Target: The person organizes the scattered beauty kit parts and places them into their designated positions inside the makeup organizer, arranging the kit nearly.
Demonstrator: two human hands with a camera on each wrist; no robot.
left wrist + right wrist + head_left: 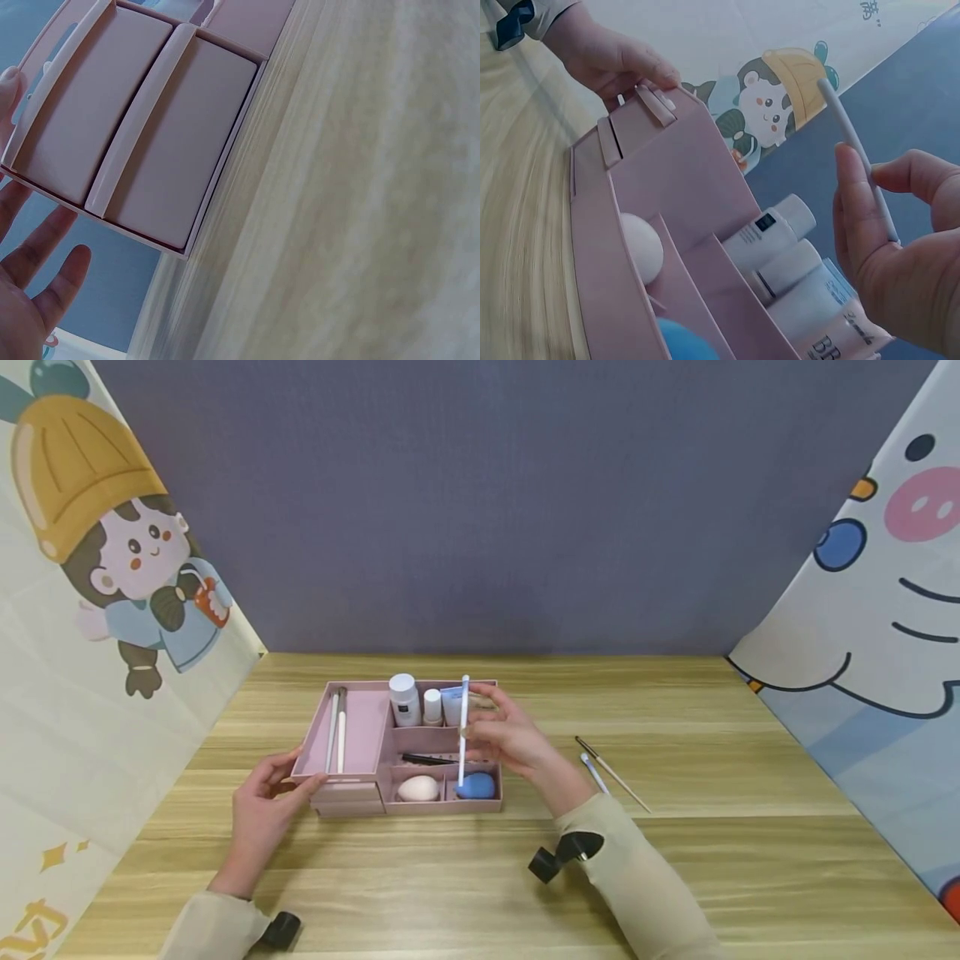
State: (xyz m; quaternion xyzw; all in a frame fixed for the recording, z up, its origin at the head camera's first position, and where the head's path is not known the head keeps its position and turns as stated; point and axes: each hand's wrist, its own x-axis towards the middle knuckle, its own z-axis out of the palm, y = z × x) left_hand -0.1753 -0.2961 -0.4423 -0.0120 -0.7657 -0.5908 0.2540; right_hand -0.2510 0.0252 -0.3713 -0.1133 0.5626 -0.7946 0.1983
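A pink cosmetics organizer point(367, 735) stands on the table, with two drawers in its left front point(180, 142). My left hand point(268, 793) grips its front left corner, thumb on the top edge and fingers along the side. Above the right compartments, my right hand point(506, 735) pinches a slim white makeup brush point(463, 727) between thumb and fingers. Two brushes point(342, 731) lie on the organizer's left top. Its back compartment holds a white bottle point(405, 702), a smaller bottle point(432, 707) and tubes point(810, 296). A black pencil point(427, 760) lies in the middle.
A pale makeup sponge point(418, 789) and a blue one point(478, 786) sit in the front compartments. To the right, a brown-tipped brush point(618, 778) and a short white-and-blue brush point(594, 772) lie on the wooden table point(735, 827). A dark panel point(480, 527) rises behind.
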